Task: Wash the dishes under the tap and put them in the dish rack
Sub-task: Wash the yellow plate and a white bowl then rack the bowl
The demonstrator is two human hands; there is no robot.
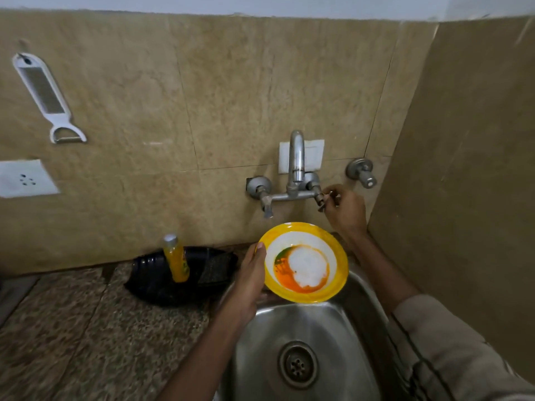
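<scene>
The plate (301, 240) was held by its rim in the left hand (252, 273) over the sink (318, 328), beneath the tap (296, 157). The tap's handle (321, 198) was pinched by the right hand (344, 209), presumably to set the flow.

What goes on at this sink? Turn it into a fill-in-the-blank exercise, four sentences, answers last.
1. The left hand holds a bowl with a ____ rim over the sink.
2. The right hand pinches a handle of the tap, fixed to the wall above the ____.
3. The orange bottle sits in a ____ tray.
4. A ____ peeler hangs on the wall.
Answers: yellow; sink; black; white.
</scene>
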